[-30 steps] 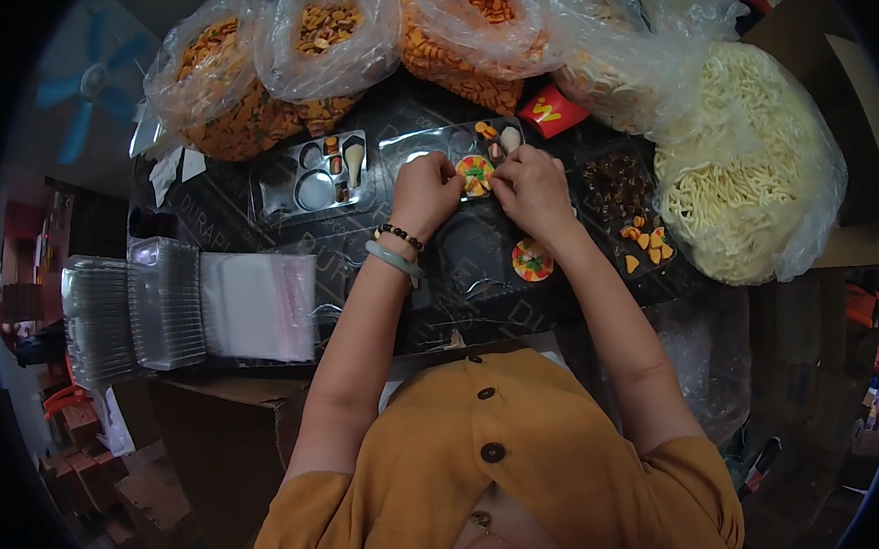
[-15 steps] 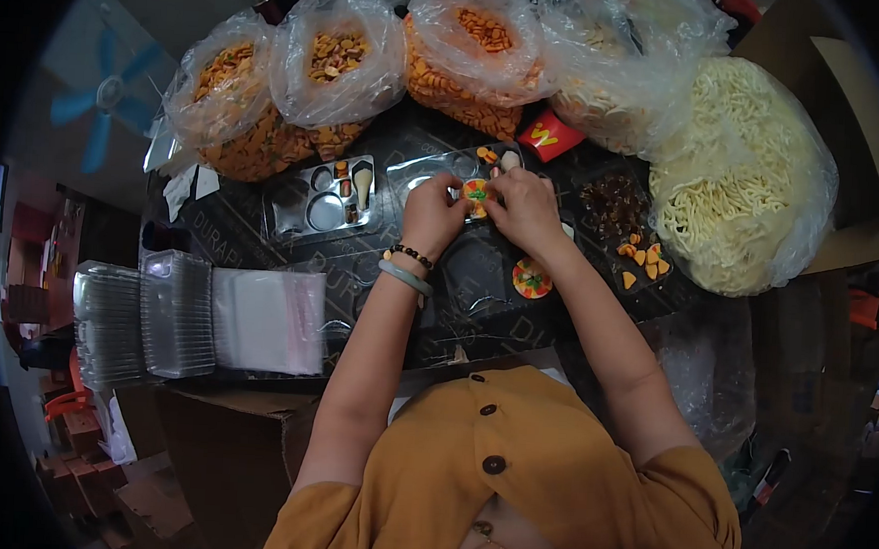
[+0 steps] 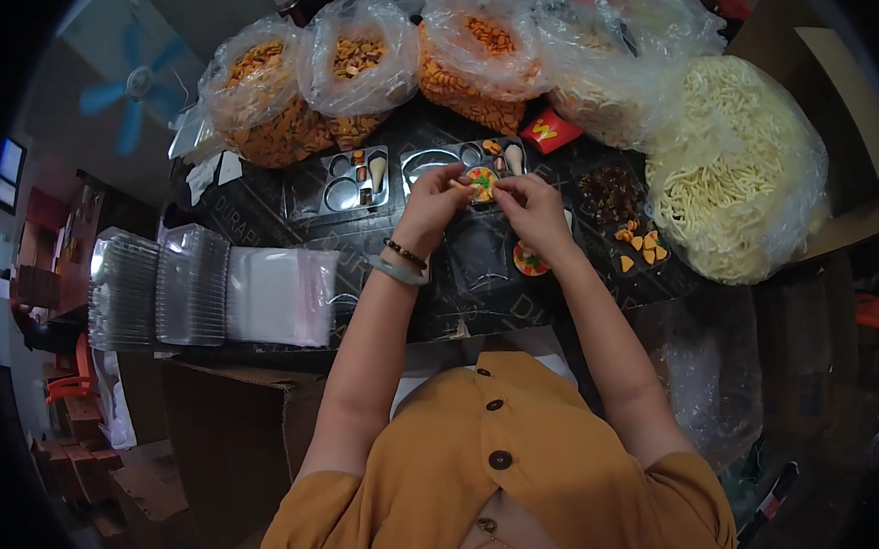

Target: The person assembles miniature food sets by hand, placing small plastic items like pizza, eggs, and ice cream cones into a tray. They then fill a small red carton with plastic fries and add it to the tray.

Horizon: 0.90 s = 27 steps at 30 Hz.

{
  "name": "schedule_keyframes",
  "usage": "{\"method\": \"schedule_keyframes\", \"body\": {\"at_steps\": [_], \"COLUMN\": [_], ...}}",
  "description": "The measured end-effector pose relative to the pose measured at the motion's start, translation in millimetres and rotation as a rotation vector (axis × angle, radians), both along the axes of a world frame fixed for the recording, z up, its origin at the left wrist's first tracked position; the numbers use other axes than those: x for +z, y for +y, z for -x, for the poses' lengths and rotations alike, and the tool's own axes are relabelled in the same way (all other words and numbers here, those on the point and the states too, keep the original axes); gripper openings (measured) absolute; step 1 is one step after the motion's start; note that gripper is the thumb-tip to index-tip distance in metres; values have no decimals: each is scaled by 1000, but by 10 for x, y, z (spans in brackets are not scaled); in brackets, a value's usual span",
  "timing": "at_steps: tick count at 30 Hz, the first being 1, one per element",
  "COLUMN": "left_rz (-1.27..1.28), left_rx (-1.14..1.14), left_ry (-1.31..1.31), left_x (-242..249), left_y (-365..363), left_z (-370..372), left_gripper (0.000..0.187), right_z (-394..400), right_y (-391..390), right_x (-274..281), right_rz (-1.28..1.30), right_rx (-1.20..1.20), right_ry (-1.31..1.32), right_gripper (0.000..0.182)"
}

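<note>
- The left hand (image 3: 431, 203) and the right hand (image 3: 535, 206) meet over a clear compartment tray (image 3: 435, 162) on the dark table (image 3: 264, 216).
- Fingertips of both hands pinch the rim of a small round pizza-shaped candy (image 3: 482, 183), orange with a green spot in the middle, which sits at the tray's right part, between the two hands.
- Both grips are closed on that candy; whether it is lifted or resting in its compartment cannot be told.
- A small cone-shaped piece (image 3: 513, 159) stands in the tray's far right compartment, just beyond the candy.
- A second round pizza candy (image 3: 531, 260) lies on the table just beside the right wrist.
- A second compartment tray (image 3: 355, 178) sits to the left, holding a cone-shaped piece (image 3: 376, 168) and small bits.
- The left wrist wears a dark bead bracelet (image 3: 405, 254) and a pale green bangle (image 3: 396, 271).
- Loose orange wedge candies (image 3: 643, 247) lie to the right, near a pile of dark brown pieces (image 3: 609, 191).
- Plastic bags of orange snacks (image 3: 269, 107) line the far edge; a large bag of pale noodle-like strips (image 3: 739, 161) fills the right.
- A red packet (image 3: 551, 131) lies just beyond the tray.
- Stacks of clear lids (image 3: 155, 289) and flat plastic sleeves (image 3: 281, 296) sit at the left.
</note>
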<state>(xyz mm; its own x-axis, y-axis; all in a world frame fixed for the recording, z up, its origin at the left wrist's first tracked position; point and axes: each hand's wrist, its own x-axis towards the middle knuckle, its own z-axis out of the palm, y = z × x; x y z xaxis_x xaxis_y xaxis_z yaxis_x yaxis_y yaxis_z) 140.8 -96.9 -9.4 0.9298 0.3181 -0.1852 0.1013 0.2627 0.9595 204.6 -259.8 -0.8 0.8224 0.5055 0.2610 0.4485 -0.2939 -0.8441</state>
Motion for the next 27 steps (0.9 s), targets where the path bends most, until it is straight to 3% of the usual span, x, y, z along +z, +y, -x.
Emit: {"method": "schedule_keyframes", "body": {"at_steps": [1,3,7,11,13,17,19,23,24,26,27], "left_rz": [24,39,-59,-158,-141,-161,-7,-70,-65,-293,-329], "left_rx": [-9,-11,89,149,155,204,235,368,377,417,464], "left_ry": [-38,-90,-103,-96,-59,35,-57,25,25,81,118], "left_x": [71,148,183,156,152,193,194,200,183,168,210], "left_y": [-61,-166,-242,-208,-135,92,240,564,675,875,930], "left_z": [94,237,472,713,836,1074,1183,1258,1248,1200,1168], "left_gripper": [47,52,58,53,37,22,13,14,14,12,12], "right_z": [39,122,263,432,492,530,564,538,508,449,424], "right_y": [-4,15,102,172,246,419,532,804,899,1119,1203], "right_x": [22,33,-83,21,68,120,144,175,119,70,100], "right_rz": [-13,-90,-217,-152,-200,-201,-273,-143,-137,-62,-57], "right_rx": [4,108,197,299,341,392,332,349,390,437,443], "right_ry": [-12,237,225,476,568,769,886,875,737,398,398], "right_gripper": [18,19,21,15,13,12,14,13,14,15,15]}}
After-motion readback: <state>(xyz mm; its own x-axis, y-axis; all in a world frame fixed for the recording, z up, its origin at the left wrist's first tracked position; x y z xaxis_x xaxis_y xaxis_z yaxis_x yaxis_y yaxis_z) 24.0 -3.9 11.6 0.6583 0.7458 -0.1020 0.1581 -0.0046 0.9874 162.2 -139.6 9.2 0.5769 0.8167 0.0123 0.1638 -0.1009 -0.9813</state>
